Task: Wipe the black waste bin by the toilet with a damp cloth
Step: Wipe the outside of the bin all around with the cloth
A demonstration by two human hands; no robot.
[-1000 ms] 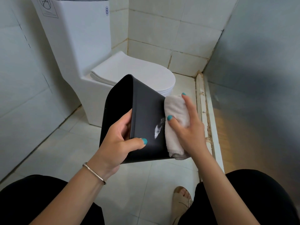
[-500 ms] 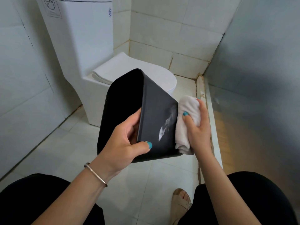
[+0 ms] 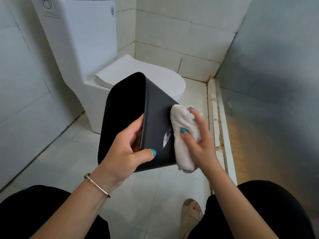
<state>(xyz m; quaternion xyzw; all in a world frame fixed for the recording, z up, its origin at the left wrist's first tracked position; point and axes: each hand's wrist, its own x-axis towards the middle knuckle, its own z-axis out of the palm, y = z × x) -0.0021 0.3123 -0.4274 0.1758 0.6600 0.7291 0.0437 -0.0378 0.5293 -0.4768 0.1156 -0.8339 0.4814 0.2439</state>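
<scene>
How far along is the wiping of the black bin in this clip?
Done: the black plastic waste bin is lifted and tipped on its side. In hand: the left hand grips its rim while the right hand presses a bunched white cloth against the outer wall, beside a white smear. Left: that smear; the other sides cannot be judged.

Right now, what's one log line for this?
left hand: grips bin rim | right hand: presses cloth on bin side | bin: tipped, off floor
</scene>
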